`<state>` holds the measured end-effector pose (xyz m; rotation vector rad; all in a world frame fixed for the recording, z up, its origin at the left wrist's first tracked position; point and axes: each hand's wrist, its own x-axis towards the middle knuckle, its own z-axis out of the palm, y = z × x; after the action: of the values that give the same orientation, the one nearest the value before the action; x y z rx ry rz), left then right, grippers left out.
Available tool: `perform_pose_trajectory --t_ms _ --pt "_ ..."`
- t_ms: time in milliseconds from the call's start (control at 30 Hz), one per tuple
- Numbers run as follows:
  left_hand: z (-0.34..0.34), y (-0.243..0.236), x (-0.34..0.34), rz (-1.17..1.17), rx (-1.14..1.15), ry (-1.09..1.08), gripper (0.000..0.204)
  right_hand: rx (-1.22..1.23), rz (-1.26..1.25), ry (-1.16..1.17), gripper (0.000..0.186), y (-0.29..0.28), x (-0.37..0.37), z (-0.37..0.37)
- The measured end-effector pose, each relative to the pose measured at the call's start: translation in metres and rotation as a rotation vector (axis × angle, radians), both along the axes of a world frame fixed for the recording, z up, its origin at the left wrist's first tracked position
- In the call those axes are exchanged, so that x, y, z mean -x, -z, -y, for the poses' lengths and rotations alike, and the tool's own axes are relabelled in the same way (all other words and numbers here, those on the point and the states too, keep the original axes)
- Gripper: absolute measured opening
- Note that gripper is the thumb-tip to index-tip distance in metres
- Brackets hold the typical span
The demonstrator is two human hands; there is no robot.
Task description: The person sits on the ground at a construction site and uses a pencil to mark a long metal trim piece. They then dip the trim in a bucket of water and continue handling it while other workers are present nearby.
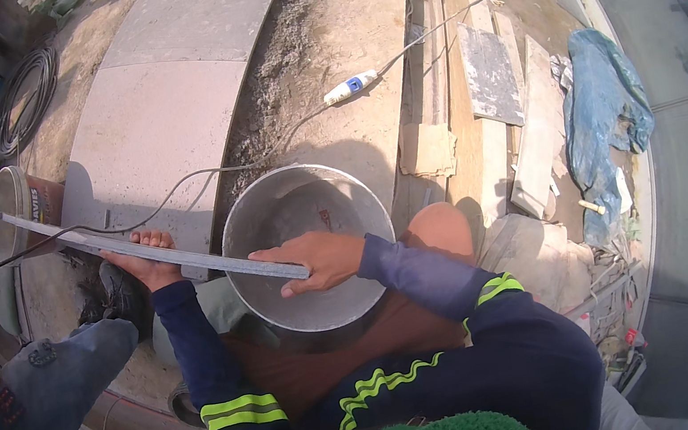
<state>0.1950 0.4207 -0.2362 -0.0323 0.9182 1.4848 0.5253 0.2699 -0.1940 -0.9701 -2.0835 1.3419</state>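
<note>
A long, narrow grey strip [221, 261], flat and straight-edged, slants across in front of me over a round grey metal basin [371, 202]. My right hand [322, 259] is closed on its near right end, above the basin's opening. Farther along to the left, my left hand [144, 259] grips the strip from below, fingers curled up over its far edge. The strip's far end reaches a plastic bucket [17, 208] at the left; whether they touch I cannot tell. Inside the basin lies a small reddish mark or scrap [324, 216], too small to make out.
A dark cable [178, 187] runs past the basin to a white and blue connector [351, 87]. Large flat panels [156, 110] lie ahead. Wooden boards [464, 7] and a blue plastic sheet [605, 101] lie right. Another person's denim-clad leg [72, 375] is at left, below a cable coil [26, 101].
</note>
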Motion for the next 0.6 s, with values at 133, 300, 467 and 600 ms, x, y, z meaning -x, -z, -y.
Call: perform_pose_trajectory --t_ms 133,300,467,600 --pt "0.001 0.004 0.003 -0.022 -0.029 0.009 0.084 0.074 -0.025 -0.003 0.079 0.007 0.006 0.0" --pt "-0.002 0.004 -0.004 -0.003 -0.043 0.048 0.085 0.17 0.001 -0.067 0.086 0.0 -0.003 -0.005" --pt "-0.001 0.007 0.003 0.008 -0.045 0.024 0.086 0.19 0.13 -0.099 0.1 -0.044 -0.073 -0.05" --pt "0.005 0.003 0.014 0.035 -0.093 0.046 0.086 -0.238 0.364 0.704 0.091 -0.046 -0.191 -0.151"
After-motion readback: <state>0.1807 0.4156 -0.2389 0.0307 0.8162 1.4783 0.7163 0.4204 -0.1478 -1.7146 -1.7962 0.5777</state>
